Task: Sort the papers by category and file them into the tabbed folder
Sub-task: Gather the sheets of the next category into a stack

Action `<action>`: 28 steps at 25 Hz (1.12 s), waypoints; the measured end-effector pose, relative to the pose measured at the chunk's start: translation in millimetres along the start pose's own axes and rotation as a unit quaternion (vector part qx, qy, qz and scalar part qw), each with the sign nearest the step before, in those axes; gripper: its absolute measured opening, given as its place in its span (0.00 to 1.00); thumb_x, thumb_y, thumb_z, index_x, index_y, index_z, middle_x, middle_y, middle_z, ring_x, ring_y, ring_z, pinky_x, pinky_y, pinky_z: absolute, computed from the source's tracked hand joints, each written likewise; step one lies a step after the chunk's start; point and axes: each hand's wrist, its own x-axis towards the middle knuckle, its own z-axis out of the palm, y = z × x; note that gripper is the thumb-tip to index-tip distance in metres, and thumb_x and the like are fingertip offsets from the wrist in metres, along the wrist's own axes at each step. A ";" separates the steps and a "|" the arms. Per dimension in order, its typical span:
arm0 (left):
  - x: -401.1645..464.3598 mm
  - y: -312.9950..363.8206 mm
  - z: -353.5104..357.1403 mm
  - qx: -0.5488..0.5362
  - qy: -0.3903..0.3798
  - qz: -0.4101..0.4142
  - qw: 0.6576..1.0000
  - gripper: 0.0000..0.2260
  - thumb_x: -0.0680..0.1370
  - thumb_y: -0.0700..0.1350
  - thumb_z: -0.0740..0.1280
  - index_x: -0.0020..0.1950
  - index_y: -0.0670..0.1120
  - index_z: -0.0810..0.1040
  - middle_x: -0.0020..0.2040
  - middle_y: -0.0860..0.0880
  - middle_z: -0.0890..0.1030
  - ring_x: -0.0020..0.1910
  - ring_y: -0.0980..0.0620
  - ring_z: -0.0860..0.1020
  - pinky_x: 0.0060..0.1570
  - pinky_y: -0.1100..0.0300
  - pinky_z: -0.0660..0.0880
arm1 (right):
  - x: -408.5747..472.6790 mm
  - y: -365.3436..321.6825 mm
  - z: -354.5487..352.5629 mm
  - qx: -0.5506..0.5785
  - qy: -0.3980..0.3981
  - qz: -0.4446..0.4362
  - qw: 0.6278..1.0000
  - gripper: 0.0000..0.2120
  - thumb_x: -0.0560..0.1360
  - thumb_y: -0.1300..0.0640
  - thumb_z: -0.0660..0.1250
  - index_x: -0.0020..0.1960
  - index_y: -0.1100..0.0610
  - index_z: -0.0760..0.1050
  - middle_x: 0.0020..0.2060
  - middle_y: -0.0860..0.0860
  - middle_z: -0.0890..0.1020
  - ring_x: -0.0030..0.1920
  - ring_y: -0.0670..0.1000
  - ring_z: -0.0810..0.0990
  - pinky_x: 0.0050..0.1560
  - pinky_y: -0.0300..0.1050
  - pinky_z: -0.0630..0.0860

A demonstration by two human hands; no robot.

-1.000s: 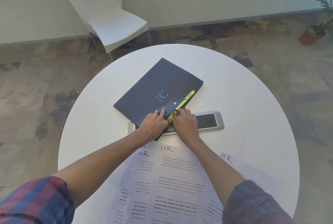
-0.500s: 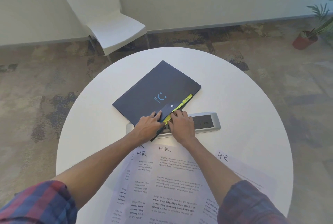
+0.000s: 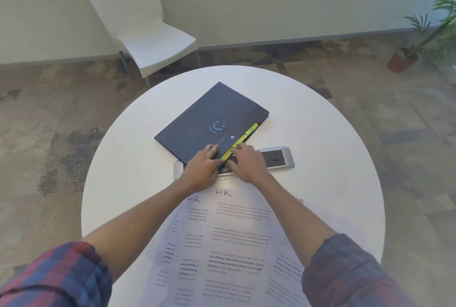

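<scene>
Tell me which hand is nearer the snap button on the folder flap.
Left. The left hand rests on the flap just below-left of the snap button; the right hand sits lower right, fingers at the yellow tabs.

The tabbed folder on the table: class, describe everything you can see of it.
The tabbed folder is dark navy, card-like, closed and flat on the round white table, turned at an angle. A blue smile logo marks its cover. Yellow tabs, one reading HR, poke from its right edge. The left hand rests on its near corner; the right hand fingers the tabs.
</scene>
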 end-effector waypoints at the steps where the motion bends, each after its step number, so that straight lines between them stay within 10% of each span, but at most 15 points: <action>1: -13.3 8.6 3.2 -0.029 0.034 -0.011 0.999 0.13 0.76 0.42 0.64 0.59 0.46 0.81 0.71 0.41 0.70 0.69 0.42 0.69 0.61 0.50 0.73 | -14.5 -0.6 -1.5 0.032 0.022 0.006 0.999 0.16 0.78 0.47 0.62 0.59 0.54 0.78 0.61 0.53 0.77 0.60 0.57 0.76 0.57 0.52 0.73; 10: -144.6 94.6 39.0 -0.128 -0.052 -0.060 0.989 0.19 0.79 0.49 0.61 0.71 0.48 0.72 0.74 0.48 0.67 0.71 0.49 0.67 0.68 0.57 0.64 | -181.1 20.9 41.7 0.206 0.031 0.150 0.966 0.16 0.80 0.49 0.62 0.65 0.53 0.77 0.60 0.47 0.81 0.60 0.49 0.78 0.59 0.44 0.72; 21: -159.8 192.1 66.7 -0.017 -0.181 -0.154 0.971 0.47 0.71 0.73 0.59 0.79 0.46 0.51 0.80 0.41 0.47 0.78 0.39 0.49 0.70 0.38 0.54 | -255.1 34.2 65.0 0.236 0.048 0.173 0.955 0.21 0.81 0.53 0.60 0.73 0.51 0.69 0.71 0.46 0.73 0.70 0.48 0.71 0.68 0.46 0.69; 28: -158.5 201.4 78.7 -0.053 -0.172 -0.191 0.965 0.46 0.71 0.69 0.64 0.79 0.47 0.47 0.79 0.36 0.41 0.77 0.34 0.41 0.69 0.30 0.49 | -311.7 86.4 74.1 0.206 0.091 0.304 0.926 0.25 0.79 0.48 0.63 0.74 0.54 0.67 0.73 0.49 0.69 0.71 0.51 0.69 0.69 0.52 0.69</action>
